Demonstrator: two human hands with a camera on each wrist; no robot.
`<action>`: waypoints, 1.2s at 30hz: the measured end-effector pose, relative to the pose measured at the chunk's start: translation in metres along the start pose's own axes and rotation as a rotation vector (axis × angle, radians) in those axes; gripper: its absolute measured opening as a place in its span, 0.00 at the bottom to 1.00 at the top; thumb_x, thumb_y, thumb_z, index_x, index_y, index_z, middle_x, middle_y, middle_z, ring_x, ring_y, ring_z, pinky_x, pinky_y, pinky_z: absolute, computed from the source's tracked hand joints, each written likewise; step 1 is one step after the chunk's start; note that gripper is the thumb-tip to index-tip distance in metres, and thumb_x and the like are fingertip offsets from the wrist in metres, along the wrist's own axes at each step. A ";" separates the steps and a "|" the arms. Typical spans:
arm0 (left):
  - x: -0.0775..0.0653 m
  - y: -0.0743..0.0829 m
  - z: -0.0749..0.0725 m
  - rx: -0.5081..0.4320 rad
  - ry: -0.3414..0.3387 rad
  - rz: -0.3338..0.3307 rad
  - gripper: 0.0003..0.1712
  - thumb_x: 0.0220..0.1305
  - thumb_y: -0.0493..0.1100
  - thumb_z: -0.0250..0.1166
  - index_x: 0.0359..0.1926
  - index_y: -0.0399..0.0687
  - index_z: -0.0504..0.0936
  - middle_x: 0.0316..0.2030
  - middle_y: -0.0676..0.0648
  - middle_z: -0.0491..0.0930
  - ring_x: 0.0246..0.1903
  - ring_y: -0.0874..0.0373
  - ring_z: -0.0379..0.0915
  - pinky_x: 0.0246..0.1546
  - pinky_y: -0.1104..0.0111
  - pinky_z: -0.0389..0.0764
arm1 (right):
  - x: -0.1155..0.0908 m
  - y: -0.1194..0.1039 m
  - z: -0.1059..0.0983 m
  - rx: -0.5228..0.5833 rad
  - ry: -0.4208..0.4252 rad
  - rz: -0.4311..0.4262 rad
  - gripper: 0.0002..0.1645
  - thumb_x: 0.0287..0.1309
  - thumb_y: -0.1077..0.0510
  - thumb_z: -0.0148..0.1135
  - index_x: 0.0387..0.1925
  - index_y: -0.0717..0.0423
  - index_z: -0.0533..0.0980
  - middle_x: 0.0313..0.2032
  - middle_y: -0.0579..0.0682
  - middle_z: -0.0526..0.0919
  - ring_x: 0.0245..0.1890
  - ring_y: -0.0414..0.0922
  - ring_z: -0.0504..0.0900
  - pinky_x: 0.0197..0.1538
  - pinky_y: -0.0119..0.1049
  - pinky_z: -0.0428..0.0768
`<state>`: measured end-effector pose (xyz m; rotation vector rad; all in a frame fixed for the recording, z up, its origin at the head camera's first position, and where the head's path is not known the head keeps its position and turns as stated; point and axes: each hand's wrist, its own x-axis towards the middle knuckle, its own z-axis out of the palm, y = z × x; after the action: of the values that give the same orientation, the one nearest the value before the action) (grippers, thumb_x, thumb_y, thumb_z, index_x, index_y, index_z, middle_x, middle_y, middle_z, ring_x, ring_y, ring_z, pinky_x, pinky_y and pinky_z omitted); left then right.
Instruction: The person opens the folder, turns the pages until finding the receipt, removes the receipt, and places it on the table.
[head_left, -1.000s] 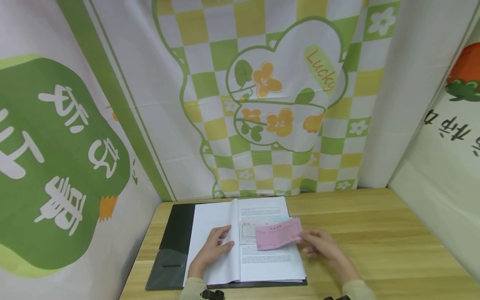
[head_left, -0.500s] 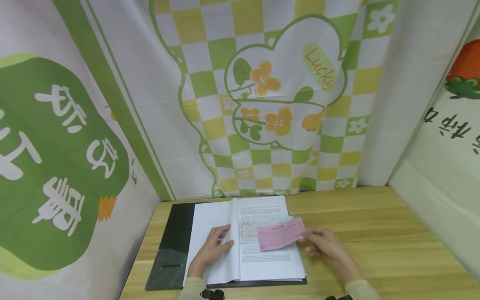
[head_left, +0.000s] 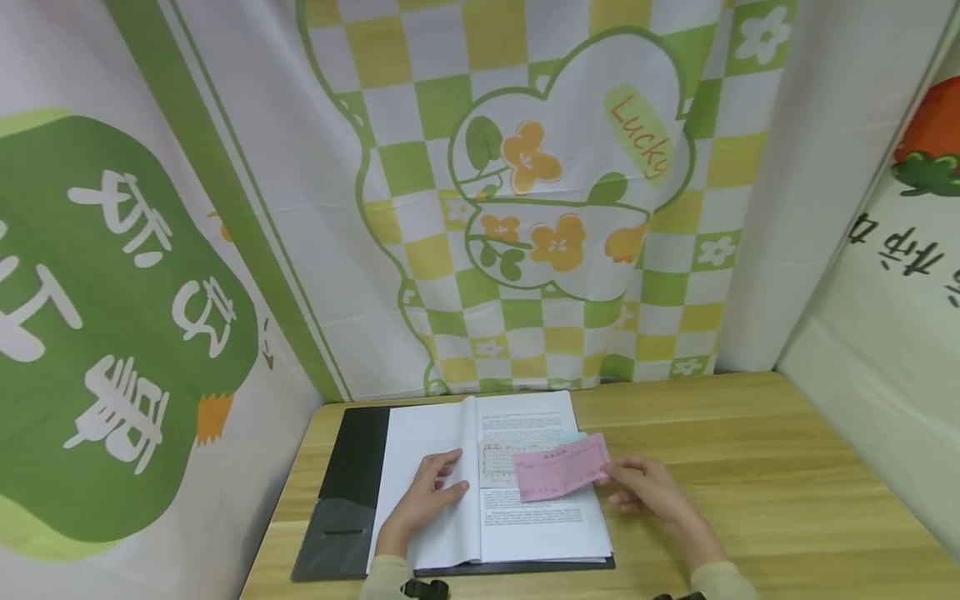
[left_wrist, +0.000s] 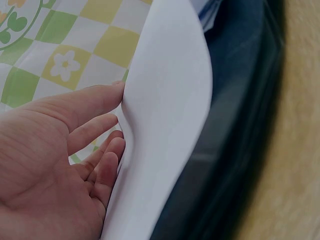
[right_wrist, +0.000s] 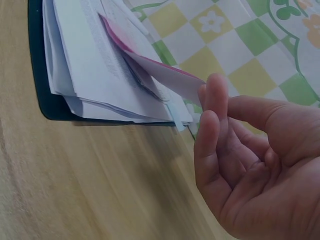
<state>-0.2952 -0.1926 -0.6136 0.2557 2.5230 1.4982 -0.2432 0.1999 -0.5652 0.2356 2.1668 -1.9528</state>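
My right hand [head_left: 651, 490] pinches the right end of a pink printed slip [head_left: 561, 472] between thumb and fingertips. The slip bows over the right-hand page [head_left: 540, 542] of an open document folder [head_left: 341, 492]; the right wrist view shows its pale underside [right_wrist: 170, 80] raised above the sheets. Partly covered by it is a whitish slip with a printed grid [head_left: 497, 465], and a light-blue edge [head_left: 573, 437] peeks out behind. Across the blank left-hand sheet [head_left: 423, 429] rests my left hand [head_left: 423, 500], fingers relaxed, with thumb and fingertips touching the paper [left_wrist: 165, 100] in the left wrist view.
The folder lies on a wooden table [head_left: 750, 467], its dark cover with a clear pocket [head_left: 330, 542] at the left. A patterned curtain [head_left: 555, 333] hangs along the table's back edge. Printed cloth [head_left: 885, 358] hangs at the right side and more at the left.
My right hand and the pink slip have shifted slightly to the right, baring more of the grid slip, and have held nearly still since half a second ago. My left hand stays put.
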 end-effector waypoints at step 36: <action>0.002 -0.001 0.002 -0.020 0.001 -0.008 0.37 0.69 0.47 0.72 0.75 0.46 0.72 0.67 0.40 0.67 0.65 0.43 0.66 0.69 0.42 0.67 | -0.033 -0.007 -0.071 -0.004 0.012 -0.037 0.25 0.77 0.56 0.60 0.61 0.75 0.73 0.41 0.46 0.88 0.32 0.42 0.86 0.41 0.39 0.88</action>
<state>-0.2963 -0.1914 -0.6155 0.2420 2.5055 1.5194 -0.2166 0.2704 -0.5426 0.2091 2.1980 -1.9712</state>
